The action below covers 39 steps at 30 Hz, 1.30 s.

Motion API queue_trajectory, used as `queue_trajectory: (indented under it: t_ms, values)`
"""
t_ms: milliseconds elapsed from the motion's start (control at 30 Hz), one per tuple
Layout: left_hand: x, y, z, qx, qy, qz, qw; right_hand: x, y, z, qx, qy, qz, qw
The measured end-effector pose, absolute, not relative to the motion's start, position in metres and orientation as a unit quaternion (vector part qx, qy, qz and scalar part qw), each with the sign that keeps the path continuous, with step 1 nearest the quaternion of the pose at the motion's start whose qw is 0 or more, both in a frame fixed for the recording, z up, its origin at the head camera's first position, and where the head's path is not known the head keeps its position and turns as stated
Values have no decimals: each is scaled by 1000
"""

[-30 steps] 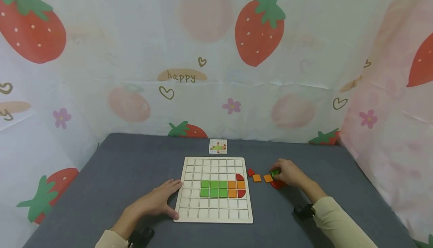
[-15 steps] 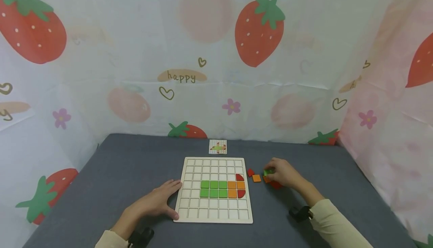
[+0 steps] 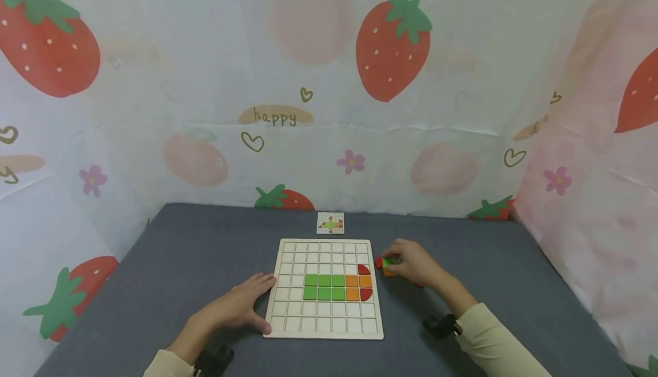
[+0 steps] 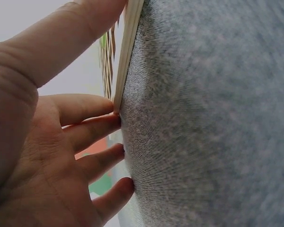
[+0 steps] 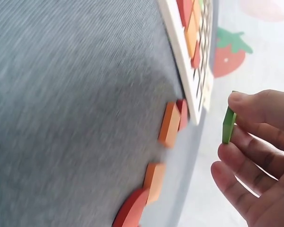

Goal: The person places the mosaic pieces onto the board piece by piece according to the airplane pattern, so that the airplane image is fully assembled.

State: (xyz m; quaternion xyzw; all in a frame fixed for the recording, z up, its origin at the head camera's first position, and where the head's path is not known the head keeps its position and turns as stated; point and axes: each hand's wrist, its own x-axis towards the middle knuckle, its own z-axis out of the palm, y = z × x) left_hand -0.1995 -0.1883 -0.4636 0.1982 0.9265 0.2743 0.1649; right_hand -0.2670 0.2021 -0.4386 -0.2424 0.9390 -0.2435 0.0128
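A green square tile (image 5: pixel 229 125) is pinched between thumb and fingers of my right hand (image 3: pixel 415 261), held above the table just right of the wooden grid board (image 3: pixel 295 325). On the board lie several green tiles (image 3: pixel 324 287), a few orange tiles (image 3: pixel 352 293) and two red rounded pieces (image 3: pixel 364 269). My left hand (image 3: pixel 231 307) rests against the board's left edge, fingers and thumb spread and fairly straight. In the left wrist view, its fingertips (image 4: pixel 114 106) touch the board's side and the cloth. Part of the green tile is hidden by the right fingers.
Loose orange tiles (image 5: pixel 169 125) and red pieces (image 5: pixel 131 208) lie on the grey cloth right of the board, partly under my right hand in the head view. A small pattern card (image 3: pixel 330 223) lies behind the board. A strawberry-print curtain (image 3: pixel 205 80) encloses the table.
My right hand has moved left toward the board, carrying the green tile over the loose pieces. The left hand and the board have stayed in place.
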Motion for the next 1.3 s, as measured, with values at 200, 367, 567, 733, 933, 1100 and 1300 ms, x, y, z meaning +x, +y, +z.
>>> queue_trajectory:
  t_ms: [200,367,567,733,933,1100,1300]
  values:
    - [-200,-188,-464,199,927,271,167,-268,186,-438,-253,934,-251,18]
    - [-200,-188,-464,195,928,271,163,-268,172,-435,-275,927,-255,13]
    - [-201,-188,-466,193,930,269,162,-267,156,-435,-299,916,-265,20]
    - [-201,-188,-467,196,930,269,157,-266,141,-434,-298,910,-285,43]
    - [-202,-187,-466,196,931,266,157,-266,126,-434,-300,909,-285,52]
    - [-202,-187,-467,195,931,264,160,-263,114,-432,-312,903,-289,58]
    - [-201,-187,-465,197,931,265,158,-260,97,-431,-339,895,-285,56]
